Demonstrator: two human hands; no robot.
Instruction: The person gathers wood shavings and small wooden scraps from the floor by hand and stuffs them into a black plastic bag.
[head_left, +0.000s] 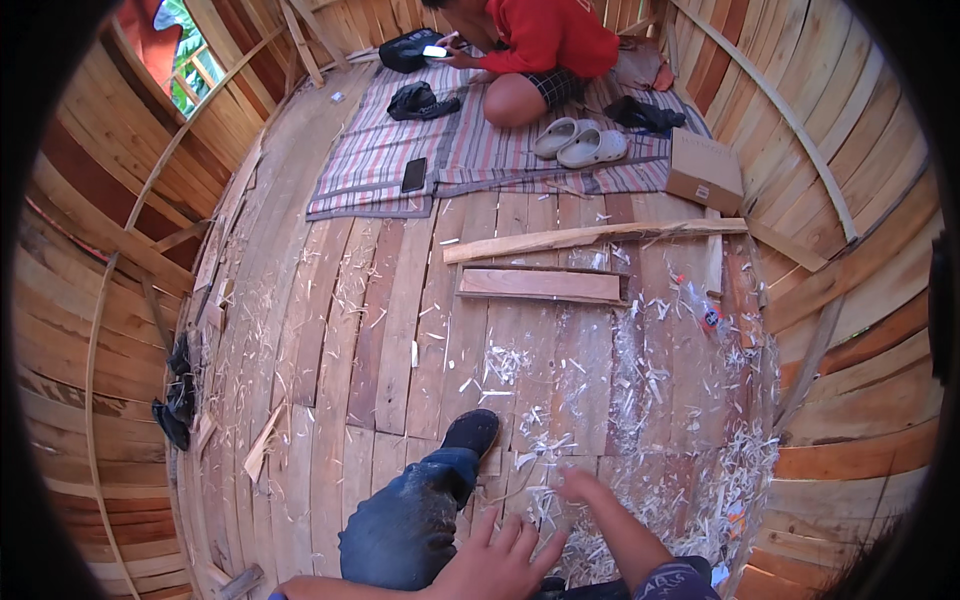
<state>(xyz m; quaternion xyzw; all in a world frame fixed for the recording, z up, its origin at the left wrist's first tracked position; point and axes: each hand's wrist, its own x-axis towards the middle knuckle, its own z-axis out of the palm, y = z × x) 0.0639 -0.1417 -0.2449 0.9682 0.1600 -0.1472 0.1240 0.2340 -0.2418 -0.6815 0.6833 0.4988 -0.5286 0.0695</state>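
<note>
My left hand (497, 562) is at the lower middle by my bent knee in dark trousers (405, 525), palm down, fingers spread and nothing in them. To its right, my right hand (582, 486) reaches out low over the shavings with its fingers curled together; whatever they hold, if anything, is too small and blurred to make out. A thin curved wood strip (518, 486) lies just left of the right hand, and I cannot tell whether they touch. Pale wood shavings (690, 510) cover the plank floor around it. My dark shoe (472, 432) rests on the boards ahead.
A long board (590, 238) and a shallow wooden piece (540, 284) lie across the floor ahead. Beyond are a striped mat (350, 170), a phone (414, 175), clogs (590, 146), a cardboard box (704, 170) and a seated person in red (555, 40). A plastic bottle (705, 312) lies right.
</note>
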